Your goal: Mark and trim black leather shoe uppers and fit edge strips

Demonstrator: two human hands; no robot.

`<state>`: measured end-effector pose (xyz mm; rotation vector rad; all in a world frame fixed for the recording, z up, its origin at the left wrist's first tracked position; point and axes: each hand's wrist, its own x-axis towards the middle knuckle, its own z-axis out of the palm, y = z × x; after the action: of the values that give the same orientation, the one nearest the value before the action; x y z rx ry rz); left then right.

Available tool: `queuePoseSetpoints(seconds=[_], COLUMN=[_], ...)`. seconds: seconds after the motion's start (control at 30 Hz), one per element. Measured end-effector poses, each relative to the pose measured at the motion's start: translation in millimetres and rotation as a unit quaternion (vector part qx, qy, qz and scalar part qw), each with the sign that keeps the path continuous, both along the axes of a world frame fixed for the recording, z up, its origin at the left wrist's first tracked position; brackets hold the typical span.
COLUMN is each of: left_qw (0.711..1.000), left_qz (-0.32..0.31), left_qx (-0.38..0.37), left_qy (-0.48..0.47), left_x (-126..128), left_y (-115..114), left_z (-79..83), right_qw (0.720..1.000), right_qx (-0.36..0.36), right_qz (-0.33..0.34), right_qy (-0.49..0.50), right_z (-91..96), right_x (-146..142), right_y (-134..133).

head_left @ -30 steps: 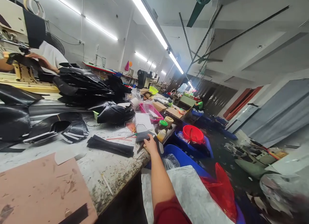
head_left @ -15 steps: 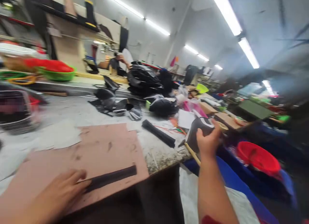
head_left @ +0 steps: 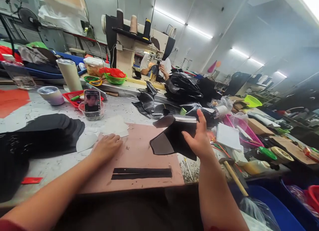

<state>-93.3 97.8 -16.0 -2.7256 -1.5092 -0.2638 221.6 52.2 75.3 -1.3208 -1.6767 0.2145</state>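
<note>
My right hand (head_left: 199,138) grips a black leather piece (head_left: 180,133) with grey lining patches, thumb on its near face, other fingers mostly hidden. The piece is tilted above the right part of a pink sheet (head_left: 139,148). Palm down, my left hand (head_left: 108,146) lies at the sheet's left side, fingers stretched forward and nothing visible in them. White paper-like scraps (head_left: 116,124) lie just beyond those fingers. Near the sheet's front edge is a flat black strip (head_left: 154,172), parted lengthwise at its left end.
Black leather pieces (head_left: 54,134) lie at left, with more heaped (head_left: 184,85) at the back. A phone (head_left: 92,101) leans in a clear container. Across the table a person (head_left: 163,70) works at a sewing machine (head_left: 124,48). A hammer (head_left: 235,178) and notebook (head_left: 228,135) are at right.
The view has swung left. My right hand has brought the leather piece from the table's right side over the pink sheet. My left hand has left the black strip and moved farther back.
</note>
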Motion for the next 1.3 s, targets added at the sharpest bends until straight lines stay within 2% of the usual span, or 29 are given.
queuePoseSetpoints(seconds=[0.13,0.23,0.37,0.43,0.5,0.57,0.6,0.63,0.7,0.73,0.77,0.8,0.87,0.9,0.93,1.0,1.07,1.1,1.17,1.23,1.3], left_qw=[0.999,0.995,0.978,0.942,0.809,0.649,0.589,0.538,0.454,0.422,0.399,0.391,0.414,0.431,0.449,0.477,0.503,0.519,0.553,0.590,0.626], left_qz=[0.015,0.020,-0.012,-0.047,-0.072,-0.040,-0.010,0.024,0.074,0.090,0.100,0.105,0.112,0.119,0.128,0.140,0.142,0.144,0.147,0.152,0.151], left_qx=[-0.012,-0.035,-0.102,-0.168,-0.304,-0.392,-0.415,-0.433,-0.477,-0.495,-0.507,-0.514,-0.521,-0.524,-0.526,-0.519,-0.503,-0.494,-0.475,-0.447,-0.414], left_qy=[-0.035,-0.086,-0.180,-0.286,-0.498,-0.651,-0.693,-0.722,-0.749,-0.754,-0.758,-0.756,-0.738,-0.725,-0.711,-0.695,-0.689,-0.683,-0.668,-0.655,-0.644], left_x=[-7,1,29,47,63,73,74,74,71,69,67,66,68,71,74,82,89,92,95,98,101], left_y=[32,40,25,10,-4,-13,-15,-16,-15,-14,-12,-11,-7,-4,-1,5,10,13,17,23,35], left_z=[4.3,9.2,22.4,30.6,37.7,42.3,43.7,44.6,45.2,45.1,44.8,44.1,41.7,39.9,37.6,32.3,27.0,24.5,20.8,19.7,23.2], right_qw=[0.999,0.996,0.990,0.989,0.985,0.969,0.959,0.953,0.948,0.943,0.933,0.917,0.871,0.857,0.857,0.873,0.857,0.833,0.766,0.705,0.681], right_qx=[-0.032,-0.056,-0.075,-0.095,-0.138,-0.171,-0.169,-0.151,-0.109,-0.117,-0.156,-0.221,-0.362,-0.400,-0.410,-0.364,-0.277,-0.236,-0.193,-0.213,-0.258], right_qz=[0.003,-0.009,-0.034,-0.007,0.075,0.181,0.218,0.236,0.219,0.210,0.212,0.227,0.267,0.266,0.247,0.166,0.090,0.068,0.043,0.024,0.007], right_qy=[-0.035,-0.068,-0.116,-0.113,-0.074,0.006,0.058,0.111,0.204,0.231,0.245,0.242,0.198,0.184,0.190,0.279,0.425,0.496,0.611,0.676,0.686], right_z=[5.6,10.7,15.3,13.8,9.3,2.3,-1.9,-6.5,-17.1,-23.3,-30.2,-37.8,-54.8,-63.6,-72.2,-86.9,-95.9,-98.1,-98.4,-95.1,-89.0], right_x=[-20,-31,-58,-78,-94,-102,-102,-99,-89,-84,-80,-78,-79,-83,-89,-101,-112,-116,-120,-119,-117], right_y=[16,21,20,18,18,17,15,11,-3,-13,-24,-34,-50,-54,-54,-46,-30,-22,-7,9,27])
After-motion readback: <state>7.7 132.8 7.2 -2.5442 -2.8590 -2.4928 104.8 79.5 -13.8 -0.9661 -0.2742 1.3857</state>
